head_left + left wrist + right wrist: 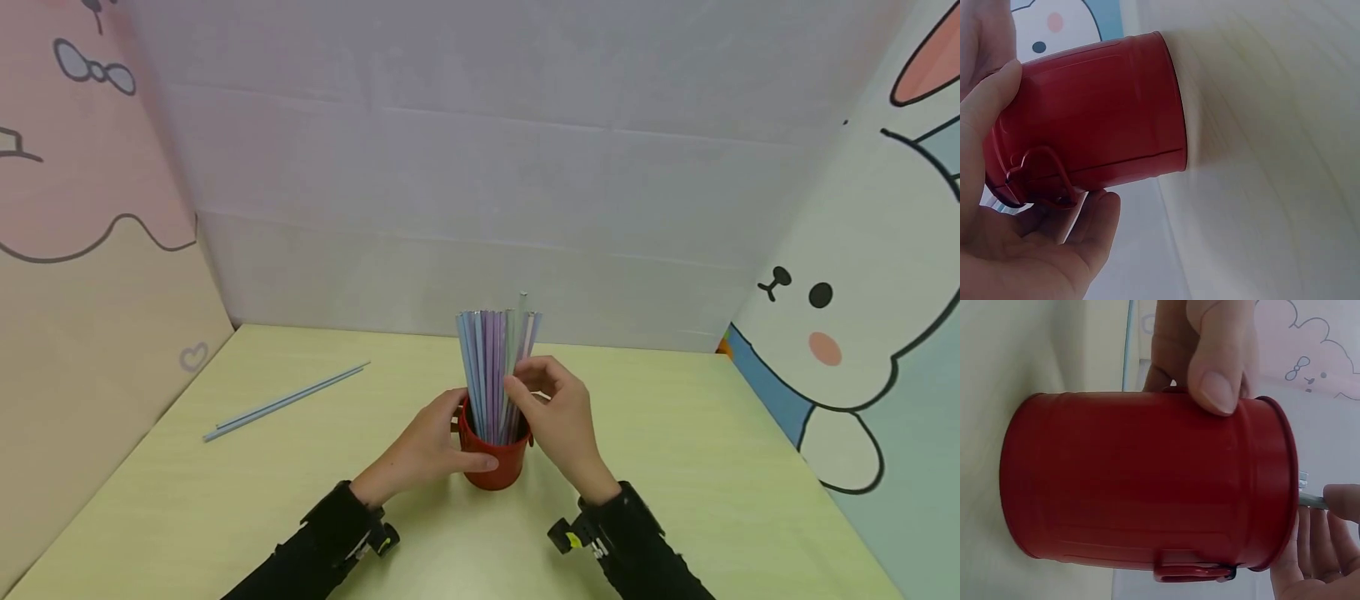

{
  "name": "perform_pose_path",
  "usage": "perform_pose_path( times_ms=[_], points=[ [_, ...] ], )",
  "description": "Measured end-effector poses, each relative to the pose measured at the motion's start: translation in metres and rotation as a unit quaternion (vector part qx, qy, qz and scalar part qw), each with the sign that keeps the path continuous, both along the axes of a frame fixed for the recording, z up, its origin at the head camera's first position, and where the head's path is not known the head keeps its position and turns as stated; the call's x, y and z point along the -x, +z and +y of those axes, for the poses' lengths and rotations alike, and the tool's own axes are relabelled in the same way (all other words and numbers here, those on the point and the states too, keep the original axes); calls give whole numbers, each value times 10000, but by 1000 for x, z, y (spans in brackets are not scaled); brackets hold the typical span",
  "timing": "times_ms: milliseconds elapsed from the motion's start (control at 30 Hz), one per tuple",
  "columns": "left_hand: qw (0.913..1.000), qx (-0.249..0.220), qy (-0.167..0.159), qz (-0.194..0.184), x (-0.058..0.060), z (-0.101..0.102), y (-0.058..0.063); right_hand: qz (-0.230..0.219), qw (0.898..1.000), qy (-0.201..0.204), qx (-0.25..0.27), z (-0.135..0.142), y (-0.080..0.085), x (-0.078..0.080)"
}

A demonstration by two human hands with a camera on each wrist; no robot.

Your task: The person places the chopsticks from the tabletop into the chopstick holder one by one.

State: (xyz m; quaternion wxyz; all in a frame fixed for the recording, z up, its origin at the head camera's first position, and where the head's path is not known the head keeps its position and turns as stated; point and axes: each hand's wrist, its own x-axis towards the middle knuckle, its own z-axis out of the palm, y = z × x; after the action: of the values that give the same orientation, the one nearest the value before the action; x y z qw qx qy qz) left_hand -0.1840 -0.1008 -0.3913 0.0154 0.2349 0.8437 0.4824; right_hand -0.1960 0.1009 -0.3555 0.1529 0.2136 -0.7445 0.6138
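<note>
A small red metal bucket [508,467] with side handles stands upright on the table, holding a bundle of blue, purple, pale green and pinkish straws [487,350]. My left hand [431,442] grips the bucket from the left, thumb across its front and fingers around the far side. Over the rim on the right, my right hand [558,408] pinches a pale green straw [522,310] that rises higher than the others. The right wrist view shows that straw [1314,500] between thumb and fingers just past the rim. Its lower part is hidden in the bucket.
Two blue straws [288,402] lie side by side on the pale yellow table [675,467], left of the bucket. A white wall [480,183] closes off the back, and panels with cartoon drawings [847,333] stand on both sides.
</note>
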Motion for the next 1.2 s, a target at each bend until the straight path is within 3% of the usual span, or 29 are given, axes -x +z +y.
perform_pose_path(
  times_ms=[167, 400, 533, 833, 1000, 1100, 1200],
  points=[
    [10000, 6, 6, -71, 3, 0, -4, 86, 10000, -4, -31, 1, -13, 3],
    [10000, 66, -4, 10, 5, 1, -5, 343, 9989, -153, -265, -1, 11, -16],
    [10000, 30, -43, 14, 5, 1, -4, 377, 9985, -274, -299, 0, 13, -17],
    [9997, 232, -96, 14, 5, -1, 0, 541, 9959, -576, -428, 8, -9, -2],
    [9973, 722, -28, 93, 3, -19, 8, 824, 9932, -580, -579, 16, -5, -6],
    [9929, 1141, 224, 246, 2, -41, 15, 985, 9921, -419, -661, 20, 7, -16],
    [9829, 1647, 544, 621, 4, -68, 21, 1130, 9899, -269, -810, 26, 15, -26]
  ],
)
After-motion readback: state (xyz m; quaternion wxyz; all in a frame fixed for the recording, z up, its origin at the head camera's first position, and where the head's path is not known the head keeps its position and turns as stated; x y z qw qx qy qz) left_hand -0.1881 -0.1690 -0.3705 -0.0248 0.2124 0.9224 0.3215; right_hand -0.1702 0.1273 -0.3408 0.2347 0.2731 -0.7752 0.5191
